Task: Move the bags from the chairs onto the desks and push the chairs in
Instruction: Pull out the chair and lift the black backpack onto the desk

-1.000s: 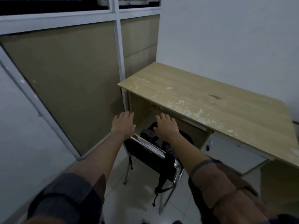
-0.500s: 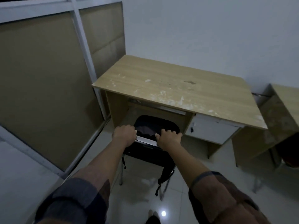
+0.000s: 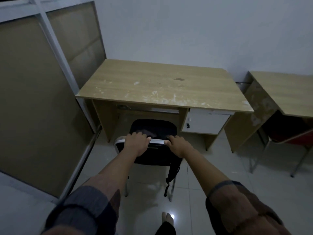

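- Two hands are clamped on the chair's [image 3: 149, 150] chrome top rail: left hand [image 3: 134, 144] toward its left end, right hand [image 3: 177, 145] toward its right.
- The black bag [image 3: 153, 128] lies on the seat just beyond both hands, its strap [image 3: 171, 177] dangling behind the backrest.
- The table [image 3: 160, 85] stands straight ahead, its front edge past the bag; I judge the lift goes forward and up.

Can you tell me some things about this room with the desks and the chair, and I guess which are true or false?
1. Both hands hold the chair's back. True: the left hand and the right hand grip its top rail.
2. A bag lies on the near desk. False: the black bag sits on the chair.
3. A second desk stands to the right. True.
4. The drawer is black. False: it is white.
5. A strap hangs down behind the chair. True.
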